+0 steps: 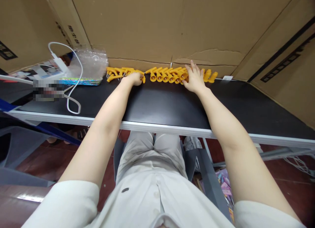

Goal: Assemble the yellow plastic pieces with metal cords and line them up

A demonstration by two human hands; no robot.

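Small yellow plastic pieces stand in a line along the back of the black table. The right-hand row (165, 77) shows round, shiny, lens-like ends facing me, like small torches. The left-hand group (114, 76) lies more jumbled, with short metal chains among the pieces. My left hand (135, 78) curls over the right end of that group, its fingers closed round a yellow piece and partly hidden. My right hand (195, 79) spreads over the right-hand row, thumb and fingers apart, touching the pieces. A few more yellow pieces (210, 76) stand just right of it.
Cardboard panels (147, 27) wall the back and sides of the table (167, 106). On the left lie a clear plastic bag (90, 62), a colourful stack (83, 81) and a white cable (80, 65). A small white tag (227, 78) sits at the back right.
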